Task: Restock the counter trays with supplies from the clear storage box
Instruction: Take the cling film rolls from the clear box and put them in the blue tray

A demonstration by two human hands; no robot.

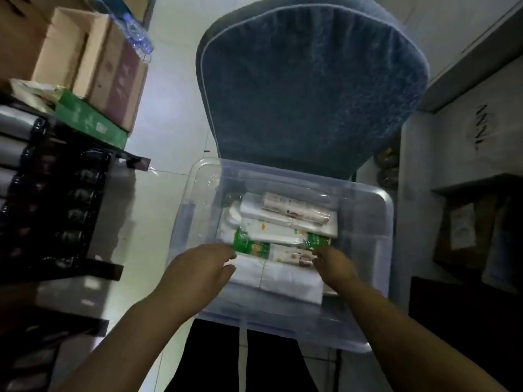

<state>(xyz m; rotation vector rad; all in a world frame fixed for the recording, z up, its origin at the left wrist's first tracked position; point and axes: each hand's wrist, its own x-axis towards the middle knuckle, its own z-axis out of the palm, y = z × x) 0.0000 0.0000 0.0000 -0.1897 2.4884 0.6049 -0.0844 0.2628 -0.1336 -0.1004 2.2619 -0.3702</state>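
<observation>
The clear storage box (376,250) stands open on a blue upholstered chair (311,89), right in front of me. Inside lie several wrapped packs: white ones (283,274), a green-and-white pack (252,246) and a long pink-printed pack (294,209). My left hand (202,265) reaches in over the box's left side, fingers loosely bent, touching the left end of the green-and-white pack. My right hand (334,263) reaches in from the right and its fingertips meet the pack's right end. Whether either hand grips the pack is unclear.
A dark metal shelf rack (53,210) stands at the left, with cardboard cartons (93,66) and a green box (90,120) on top. Grey cabinets and boxes (464,233) line the right side. Pale floor tiles (169,123) show between rack and chair.
</observation>
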